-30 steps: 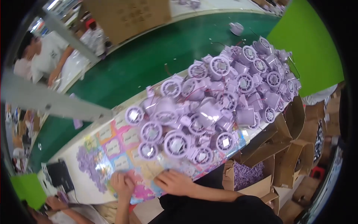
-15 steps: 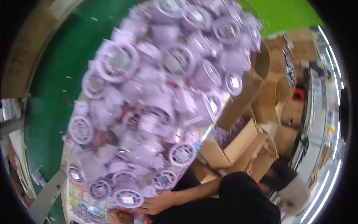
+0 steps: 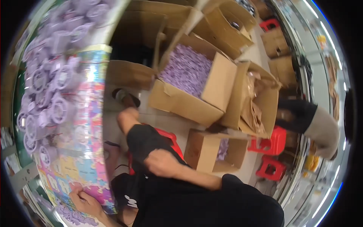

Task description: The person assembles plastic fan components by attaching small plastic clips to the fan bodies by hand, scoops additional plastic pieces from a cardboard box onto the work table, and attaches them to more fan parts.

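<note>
My left hand rests at the table's near edge, fingers curled in. It lies on a colourful puzzle-patterned table cover, close to a scatter of small purple plastic pieces. Anything between those fingers is too small to make out. Over my black-clothed thigh, my right hand is curled and slightly blurred; its palm is hidden. Farther along the table is a heap of purple round plastic housings, some with thin red wires. Neither hand touches the heap.
Right of the table, an open cardboard box holds many small purple pieces. Another box contains brown paper, and a smaller box stands nearer. Red stools stand on the floor. A person's arm shows at right.
The view has swung right and down, so the heap now sits at the upper left and the boxes fill the middle. My right hand has left the housings and is over my thigh.
</note>
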Motion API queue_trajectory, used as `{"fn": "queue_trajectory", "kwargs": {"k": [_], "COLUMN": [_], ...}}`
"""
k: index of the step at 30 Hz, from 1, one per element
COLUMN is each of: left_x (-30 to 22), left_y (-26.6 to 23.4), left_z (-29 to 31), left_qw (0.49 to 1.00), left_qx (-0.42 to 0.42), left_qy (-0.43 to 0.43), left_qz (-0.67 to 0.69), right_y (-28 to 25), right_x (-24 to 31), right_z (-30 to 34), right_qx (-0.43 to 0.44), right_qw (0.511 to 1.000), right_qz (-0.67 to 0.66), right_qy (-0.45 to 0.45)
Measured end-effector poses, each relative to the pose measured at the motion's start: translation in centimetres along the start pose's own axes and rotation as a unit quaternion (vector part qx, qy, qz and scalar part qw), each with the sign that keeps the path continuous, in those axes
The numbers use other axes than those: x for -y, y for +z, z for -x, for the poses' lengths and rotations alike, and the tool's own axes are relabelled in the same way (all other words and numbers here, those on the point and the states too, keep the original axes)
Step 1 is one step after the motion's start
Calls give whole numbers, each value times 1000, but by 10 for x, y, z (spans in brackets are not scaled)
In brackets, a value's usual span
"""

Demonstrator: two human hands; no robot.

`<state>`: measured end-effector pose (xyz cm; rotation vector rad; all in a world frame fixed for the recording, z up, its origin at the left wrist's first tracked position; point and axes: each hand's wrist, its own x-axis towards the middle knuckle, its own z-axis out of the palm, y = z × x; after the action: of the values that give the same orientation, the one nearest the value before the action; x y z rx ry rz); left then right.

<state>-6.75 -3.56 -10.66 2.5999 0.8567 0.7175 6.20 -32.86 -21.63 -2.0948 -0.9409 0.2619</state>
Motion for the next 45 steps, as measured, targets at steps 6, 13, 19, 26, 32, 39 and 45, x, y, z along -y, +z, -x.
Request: {"fn": "queue_trajectory", "kwargs": {"k": [6, 13, 19, 26, 32, 39, 45], "left_x": [-79, -80, -97, -203, -289, -252, -252], "left_y": [33, 73, 80, 168, 359, 522, 533], "left_z": [-28, -51, -41, -19, -19, -17, -13], "left_qw": [976, 936, 947, 904, 762, 712, 724], "left_qx": [75, 44, 46, 163, 439, 517, 492], "left_qy": [176, 295, 268, 394, 469, 461, 476], "left_qz": [-105, -189, -173, 28, 88, -112, -85], "right_y": [-36, 24, 33, -72, -113, -183, -266], "right_x": [-120, -154, -191, -275, -386, -324, -265], "right_z": [205, 356, 256, 25, -22, 38, 73], "right_qx": [-46, -128, -209, -181, 124, 147, -1], "right_qw": [860, 736, 796, 948, 921, 871, 735], "right_qz": [203, 125, -92, 139, 326, 457, 532], "right_qy": [467, 653, 561, 223, 173, 106, 421]}}
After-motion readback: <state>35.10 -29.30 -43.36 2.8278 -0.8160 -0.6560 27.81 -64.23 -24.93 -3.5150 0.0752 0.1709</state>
